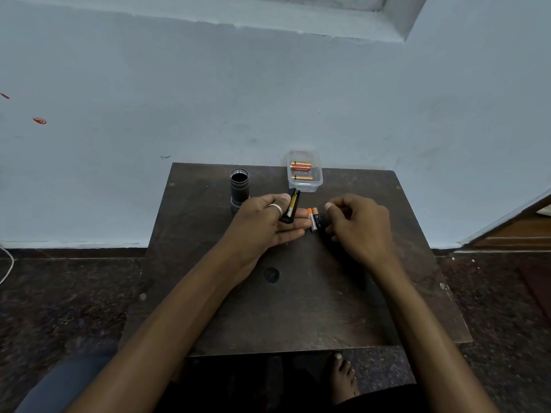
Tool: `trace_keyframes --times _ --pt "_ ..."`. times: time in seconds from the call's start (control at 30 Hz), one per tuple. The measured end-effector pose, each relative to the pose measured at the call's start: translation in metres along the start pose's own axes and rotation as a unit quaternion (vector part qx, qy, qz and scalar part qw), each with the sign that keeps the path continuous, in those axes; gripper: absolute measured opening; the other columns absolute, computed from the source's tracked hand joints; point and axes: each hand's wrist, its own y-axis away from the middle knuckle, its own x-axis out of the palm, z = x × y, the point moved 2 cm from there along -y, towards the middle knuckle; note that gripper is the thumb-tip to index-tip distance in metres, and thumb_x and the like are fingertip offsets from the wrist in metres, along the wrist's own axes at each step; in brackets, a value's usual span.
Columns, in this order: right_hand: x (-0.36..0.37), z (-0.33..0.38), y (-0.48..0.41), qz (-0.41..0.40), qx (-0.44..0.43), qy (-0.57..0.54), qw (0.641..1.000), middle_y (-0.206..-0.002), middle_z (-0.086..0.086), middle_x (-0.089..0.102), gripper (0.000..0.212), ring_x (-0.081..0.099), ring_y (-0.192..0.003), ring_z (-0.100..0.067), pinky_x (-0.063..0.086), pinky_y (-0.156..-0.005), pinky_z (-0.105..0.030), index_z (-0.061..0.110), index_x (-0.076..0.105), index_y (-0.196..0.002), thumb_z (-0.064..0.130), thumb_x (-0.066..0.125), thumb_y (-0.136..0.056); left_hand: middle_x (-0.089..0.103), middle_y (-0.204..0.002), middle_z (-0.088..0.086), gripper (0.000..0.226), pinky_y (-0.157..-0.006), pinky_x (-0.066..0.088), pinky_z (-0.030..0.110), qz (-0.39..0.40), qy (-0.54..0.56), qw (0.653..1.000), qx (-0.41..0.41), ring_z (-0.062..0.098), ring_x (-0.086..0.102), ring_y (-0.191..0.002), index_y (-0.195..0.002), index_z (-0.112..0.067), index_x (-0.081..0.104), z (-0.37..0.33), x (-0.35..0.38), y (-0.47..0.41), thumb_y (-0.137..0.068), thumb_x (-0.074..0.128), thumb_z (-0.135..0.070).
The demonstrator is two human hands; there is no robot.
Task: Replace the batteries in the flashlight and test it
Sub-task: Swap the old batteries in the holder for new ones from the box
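Note:
The dark flashlight body (239, 186) stands upright on the small wooden table (298, 308), its open end up, just left of my left hand. My left hand (268, 223) lies palm up and holds the black battery holder (291, 206), thumb pressed on it; one battery seems to sit in the holder. Two small black-and-orange batteries (314, 219) lie side by side on the table at my left fingertips. My right hand (359, 225) hovers just right of them, fingers loosely curled and holding nothing.
A clear plastic box (304, 172) with orange-gold batteries sits at the table's far edge by the pale wall. A round black cap (271, 274) lies on the table under my left wrist. My bare foot (343, 377) shows below the near edge.

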Motion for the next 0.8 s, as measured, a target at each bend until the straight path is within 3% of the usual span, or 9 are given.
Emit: trace_keyframes --times 0.1,0.17,0.23,0.3,0.43,0.57,0.8 --pt "-0.008 0.01 0.004 -0.035 -0.034 -0.054 0.997 -0.073 0.008 0.071 0.018 0.069 -0.072 -0.01 0.056 -0.072 -0.031 0.021 0.074 -0.087 0.028 0.061 -0.098 0.075 -0.095 0.012 0.033 -0.071 0.06 0.029 0.009 0.006 1.0 0.005 0.018 0.075 -0.082 -0.131 -0.001 0.052 0.002 0.001 -0.001 -0.106 0.041 -0.02" --pt "-0.011 0.017 0.008 0.012 -0.05 -0.136 0.989 -0.088 0.01 0.074 0.012 0.07 -0.086 -0.004 0.055 -0.077 -0.025 0.025 0.075 -0.1 0.03 0.066 -0.095 0.075 -0.096 0.011 0.033 -0.072 0.06 0.028 0.022 0.012 1.0 0.008 0.018 0.075 -0.082 -0.129 -0.001 0.054 0.002 0.002 0.0 -0.106 0.039 -0.02" --pt "-0.009 0.023 0.011 0.095 -0.064 -0.185 0.976 -0.11 0.012 0.072 0.033 0.066 -0.105 0.001 0.055 -0.083 -0.02 0.029 0.069 -0.12 0.03 0.076 -0.087 0.074 -0.101 0.013 0.033 -0.074 0.059 0.029 0.037 0.02 0.999 0.009 0.019 0.075 -0.089 -0.128 -0.002 0.057 0.001 0.003 0.0 -0.107 0.038 -0.019" --pt "-0.004 0.024 0.014 0.137 -0.085 -0.189 0.969 -0.122 0.013 0.068 0.057 0.062 -0.111 0.004 0.054 -0.083 -0.016 0.029 0.062 -0.131 0.027 0.084 -0.079 0.073 -0.108 0.017 0.034 -0.077 0.06 0.031 0.044 0.022 0.999 0.009 0.021 0.074 -0.094 -0.127 -0.002 0.059 0.001 0.002 0.0 -0.107 0.036 -0.018" --pt "-0.001 0.026 0.014 0.095 -0.117 -0.169 0.974 -0.12 0.012 0.068 0.063 0.062 -0.11 0.005 0.052 -0.083 -0.012 0.024 0.062 -0.133 0.023 0.087 -0.075 0.072 -0.115 0.017 0.037 -0.083 0.059 0.035 0.057 0.006 0.998 0.006 0.025 0.072 -0.104 -0.126 -0.004 0.06 0.001 0.003 0.002 -0.107 0.036 -0.023" --pt "-0.003 0.026 0.014 0.037 -0.156 -0.117 0.98 -0.121 0.011 0.068 0.062 0.063 -0.111 -0.001 0.056 -0.081 -0.022 0.023 0.064 -0.131 0.025 0.086 -0.074 0.072 -0.111 0.015 0.024 -0.08 0.06 0.033 0.04 -0.02 0.999 0.03 0.016 0.072 -0.092 -0.115 -0.01 0.065 0.001 0.004 0.003 -0.102 0.049 -0.022" --pt "-0.002 0.027 0.014 0.004 -0.139 -0.138 0.981 -0.108 0.014 0.068 0.055 0.065 -0.104 -0.004 0.059 -0.079 -0.032 0.023 0.065 -0.116 0.03 0.091 -0.068 0.07 -0.112 0.02 0.027 -0.081 0.06 0.029 0.046 0.012 0.999 0.024 0.018 0.074 -0.094 -0.113 -0.005 0.064 0.001 0.006 0.003 -0.106 0.04 -0.016"
